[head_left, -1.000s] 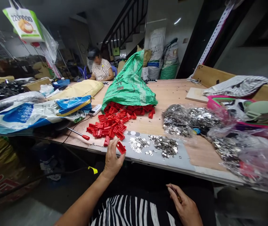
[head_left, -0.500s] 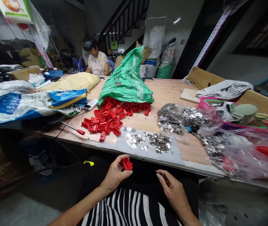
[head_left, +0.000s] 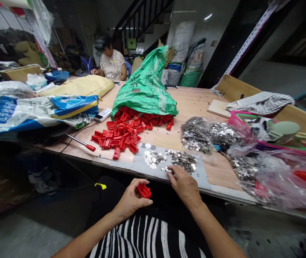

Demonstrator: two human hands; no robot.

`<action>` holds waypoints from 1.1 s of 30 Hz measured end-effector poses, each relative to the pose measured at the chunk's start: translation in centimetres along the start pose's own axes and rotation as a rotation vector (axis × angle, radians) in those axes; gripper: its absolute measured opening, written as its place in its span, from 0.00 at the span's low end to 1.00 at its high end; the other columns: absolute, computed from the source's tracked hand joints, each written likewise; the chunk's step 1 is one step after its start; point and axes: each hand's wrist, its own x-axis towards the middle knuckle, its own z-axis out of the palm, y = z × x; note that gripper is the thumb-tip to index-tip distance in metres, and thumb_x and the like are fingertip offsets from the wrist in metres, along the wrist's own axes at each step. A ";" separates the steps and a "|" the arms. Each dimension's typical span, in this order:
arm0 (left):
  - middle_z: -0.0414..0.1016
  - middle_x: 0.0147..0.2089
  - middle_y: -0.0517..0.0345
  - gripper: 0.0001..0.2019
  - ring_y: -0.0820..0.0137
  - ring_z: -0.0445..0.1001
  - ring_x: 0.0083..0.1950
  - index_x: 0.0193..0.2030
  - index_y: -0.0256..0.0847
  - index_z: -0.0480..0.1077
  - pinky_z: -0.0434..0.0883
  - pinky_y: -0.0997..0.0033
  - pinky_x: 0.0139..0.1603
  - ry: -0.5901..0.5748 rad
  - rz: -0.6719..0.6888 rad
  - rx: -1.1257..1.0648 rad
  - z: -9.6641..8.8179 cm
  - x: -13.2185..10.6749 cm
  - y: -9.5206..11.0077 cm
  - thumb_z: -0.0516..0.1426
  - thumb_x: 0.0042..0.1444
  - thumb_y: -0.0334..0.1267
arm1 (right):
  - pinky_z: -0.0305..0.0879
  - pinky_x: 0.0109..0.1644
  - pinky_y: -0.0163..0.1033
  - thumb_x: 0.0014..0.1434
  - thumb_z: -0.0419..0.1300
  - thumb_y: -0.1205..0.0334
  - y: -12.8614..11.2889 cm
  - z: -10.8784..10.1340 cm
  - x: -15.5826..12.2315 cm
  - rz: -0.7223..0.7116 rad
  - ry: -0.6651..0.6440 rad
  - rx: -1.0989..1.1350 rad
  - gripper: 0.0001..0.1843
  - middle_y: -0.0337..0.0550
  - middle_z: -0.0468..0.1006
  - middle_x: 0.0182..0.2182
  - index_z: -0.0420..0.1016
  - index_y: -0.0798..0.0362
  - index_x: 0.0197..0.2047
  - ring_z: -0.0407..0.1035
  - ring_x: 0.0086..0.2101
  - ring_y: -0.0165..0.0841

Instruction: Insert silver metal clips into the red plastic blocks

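My left hand (head_left: pixel 130 200) grips a red plastic block (head_left: pixel 144 191) above my lap, just off the table edge. My right hand (head_left: pixel 185 187) reaches onto a grey mat (head_left: pixel 131 164), its fingertips among small silver metal pieces (head_left: pixel 167 169) beside a heap of the same pieces (head_left: pixel 181 160). I cannot tell whether those fingers pinch one. A second silver heap (head_left: pixel 151 159) lies to the left. Many more red blocks (head_left: pixel 120 138) spill from the mouth of a green woven sack (head_left: pixel 144 86) on the wooden table (head_left: pixel 193 107).
A screwdriver with a red handle (head_left: pixel 81 142) and a white remote (head_left: pixel 103 115) lie left of the red blocks. Bags of silver pieces (head_left: pixel 196 135) fill the right side. A seated person (head_left: pixel 112 64) works at the far end among stacked sacks.
My right hand has moved up from near my lap onto the mat among the silver pieces. My left hand still holds the red block, and the view has tilted slightly.
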 end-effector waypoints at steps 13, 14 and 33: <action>0.64 0.42 0.57 0.21 0.69 0.66 0.42 0.38 0.40 0.76 0.64 0.71 0.45 -0.012 0.004 0.067 -0.4 0.4 -0.1 0.71 0.34 0.40 | 0.66 0.35 0.35 0.64 0.52 0.60 -0.4 -0.2 1.3 -0.020 -0.080 0.011 0.09 0.41 0.77 0.38 0.72 0.49 0.39 0.74 0.35 0.33; 0.65 0.41 0.57 0.21 0.70 0.67 0.42 0.38 0.40 0.76 0.63 0.72 0.44 -0.005 0.000 0.048 -0.4 0.4 -0.2 0.72 0.33 0.39 | 0.67 0.36 0.35 0.64 0.51 0.60 -0.3 -0.2 1.4 -0.026 -0.073 0.039 0.09 0.41 0.77 0.38 0.72 0.48 0.39 0.74 0.35 0.33; 0.74 0.27 0.53 0.17 0.74 0.70 0.26 0.29 0.33 0.70 0.67 0.75 0.28 0.042 -0.001 -0.327 0.4 2.7 3.5 0.66 0.45 0.47 | 0.67 0.28 0.36 0.62 0.49 0.53 1.4 1.7 2.6 -0.063 0.037 0.204 0.09 0.39 0.81 0.33 0.68 0.44 0.37 0.77 0.29 0.36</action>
